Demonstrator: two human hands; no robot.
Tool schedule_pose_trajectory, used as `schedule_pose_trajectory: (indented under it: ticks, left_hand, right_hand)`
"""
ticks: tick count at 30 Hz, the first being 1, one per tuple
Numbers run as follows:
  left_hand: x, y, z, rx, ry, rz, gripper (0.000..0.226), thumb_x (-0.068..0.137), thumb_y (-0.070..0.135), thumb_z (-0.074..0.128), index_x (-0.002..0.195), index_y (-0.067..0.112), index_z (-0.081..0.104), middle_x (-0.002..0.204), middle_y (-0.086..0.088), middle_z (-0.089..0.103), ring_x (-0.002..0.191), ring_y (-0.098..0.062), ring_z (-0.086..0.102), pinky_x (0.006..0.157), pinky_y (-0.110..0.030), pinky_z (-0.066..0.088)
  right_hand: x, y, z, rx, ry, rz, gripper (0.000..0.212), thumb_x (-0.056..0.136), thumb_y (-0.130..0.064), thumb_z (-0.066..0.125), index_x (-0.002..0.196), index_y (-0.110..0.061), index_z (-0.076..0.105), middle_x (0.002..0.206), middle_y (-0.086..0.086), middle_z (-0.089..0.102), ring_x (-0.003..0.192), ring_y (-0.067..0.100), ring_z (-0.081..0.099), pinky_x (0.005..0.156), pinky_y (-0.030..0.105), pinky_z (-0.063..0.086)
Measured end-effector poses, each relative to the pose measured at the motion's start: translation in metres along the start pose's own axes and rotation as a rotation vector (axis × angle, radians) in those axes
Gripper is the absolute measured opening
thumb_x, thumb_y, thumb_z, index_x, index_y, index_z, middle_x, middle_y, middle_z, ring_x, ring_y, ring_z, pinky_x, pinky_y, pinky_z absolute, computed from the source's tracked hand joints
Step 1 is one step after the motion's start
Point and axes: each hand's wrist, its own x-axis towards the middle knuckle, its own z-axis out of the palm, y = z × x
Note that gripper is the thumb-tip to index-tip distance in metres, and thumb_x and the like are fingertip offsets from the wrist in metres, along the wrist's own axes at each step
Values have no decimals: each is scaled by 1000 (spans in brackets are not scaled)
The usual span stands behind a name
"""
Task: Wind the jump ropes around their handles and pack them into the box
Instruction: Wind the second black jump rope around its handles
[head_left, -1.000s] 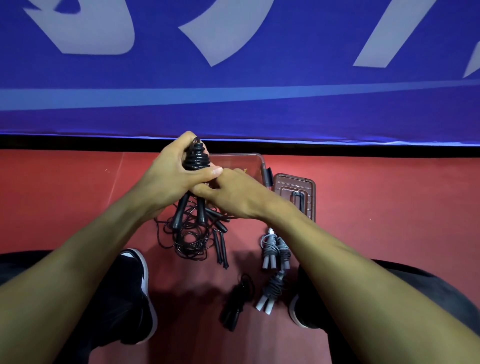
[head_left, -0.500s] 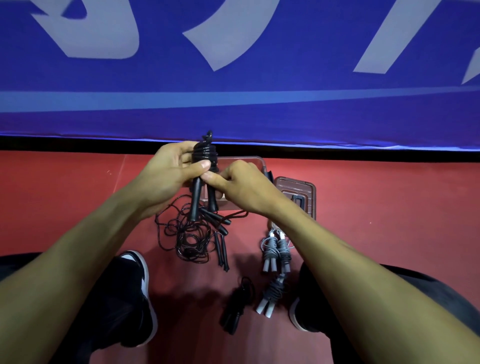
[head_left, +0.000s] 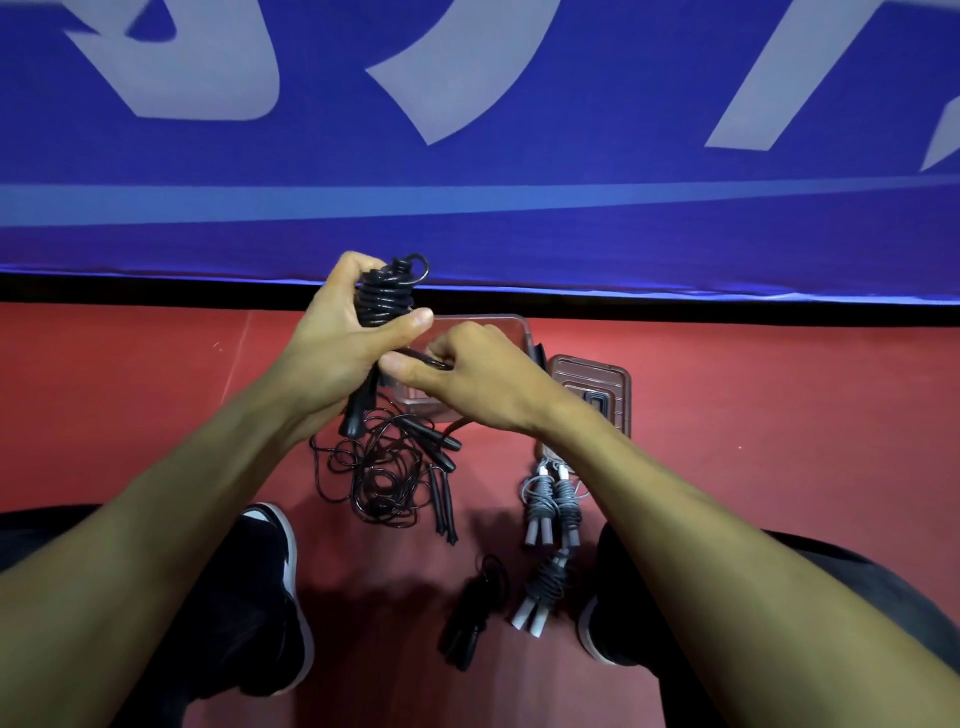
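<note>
One black rope (head_left: 387, 296) held up in the air, over the red floor (head_left: 156, 395) and just in front of the clear box (head_left: 511, 332). Wound round and round its handles near the top, with a little loop poking out above. Looks light and bendy, probably smooth plastic (so maybe a bit slippery). Springy too, most likely: coils like these want to pop open if let go. Best held right on the coils, squeezing them flat against the handles, and pinched near the loose end.

Left hand (head_left: 343, 343) curled tight around the wound part, thumb pressed across the front just under the coils. Handle tips (head_left: 356, 415) sticking out below the palm, pointing down. Arm reaching forward and a bit inward.

Right hand (head_left: 467, 374) close beside, touching the left thumb. Fingers bent and pinching a thin dark bit, likely the rope's free end (hard to see well). Back of the hand up, wrist bent down over the box.

Down on the floor: a messy pile of loose black rope (head_left: 379, 478), not wound. Two grey wound ropes (head_left: 553, 501) near the right arm, one more grey one (head_left: 540, 592) lower down, and a small black bundle (head_left: 475, 613). Box lid (head_left: 602, 374) lying flat beside the box. Cannot tell if anything sits inside the box.
</note>
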Motion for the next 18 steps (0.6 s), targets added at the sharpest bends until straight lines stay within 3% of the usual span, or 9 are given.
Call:
schedule_pose_trajectory:
  ticks: [2, 4, 6, 8, 10, 13, 16, 18]
  left_hand:
    - [-1, 0, 2, -32, -52, -21, 40, 87, 27, 76, 116, 15, 51, 92, 3, 52, 78, -5, 51, 74, -19, 48]
    - [-2, 4, 4, -117, -101, -76, 36, 90, 41, 65, 117, 19, 56, 95, 3, 54, 84, -6, 52, 81, -21, 46]
    - [-2, 6, 2, -241, -139, -144, 22, 105, 32, 49, 116, 17, 59, 95, 4, 57, 86, -7, 54, 86, -25, 42]
    - [-1, 8, -4, -214, -176, -154, 21, 108, 24, 43, 112, 15, 61, 92, 5, 59, 83, -6, 56, 85, -30, 45]
    - [0, 7, -10, -109, -196, -129, 23, 100, 28, 53, 110, 9, 61, 91, 2, 59, 82, -8, 58, 86, -36, 53]
    - [1, 6, -13, -8, -175, -109, 44, 87, 28, 67, 113, -6, 62, 93, -8, 59, 86, -19, 58, 86, -40, 52]
    - [2, 3, -12, 17, -130, -78, 34, 78, 27, 82, 100, 7, 64, 81, 5, 66, 75, -7, 62, 74, -23, 52]
    - [3, 1, -9, 77, -58, -63, 43, 72, 32, 88, 97, 14, 58, 81, 7, 65, 73, -4, 61, 70, -20, 50]
  right_hand:
    - [0, 0, 1, -25, 35, 6, 65, 90, -63, 63, 56, -14, 35, 52, -2, 31, 49, 14, 27, 47, 26, 23]
    - [-1, 1, -1, -36, 57, 23, 66, 89, -64, 63, 56, -16, 33, 50, -5, 30, 47, 14, 28, 45, 24, 23]
    - [0, 2, -2, -30, 62, 20, 64, 91, -62, 62, 57, -17, 32, 49, -6, 28, 45, 14, 29, 45, 24, 24]
    - [0, 3, -3, -26, 52, 17, 62, 94, -59, 60, 57, -15, 38, 47, -6, 31, 44, 13, 32, 46, 23, 25]
    - [0, 4, -3, -19, 46, 24, 60, 96, -56, 59, 54, -17, 41, 42, -7, 36, 43, 10, 37, 46, 21, 27]
    - [0, 4, -2, -23, 25, 34, 57, 97, -54, 59, 57, -16, 42, 48, -7, 37, 46, 12, 35, 49, 24, 28]
    - [0, 3, 1, -63, 9, 12, 58, 95, -55, 60, 60, -13, 41, 54, -2, 36, 51, 17, 34, 51, 32, 28]
    - [1, 2, 3, -90, 15, -16, 60, 96, -54, 59, 59, -11, 40, 54, 2, 36, 53, 20, 35, 52, 35, 30]
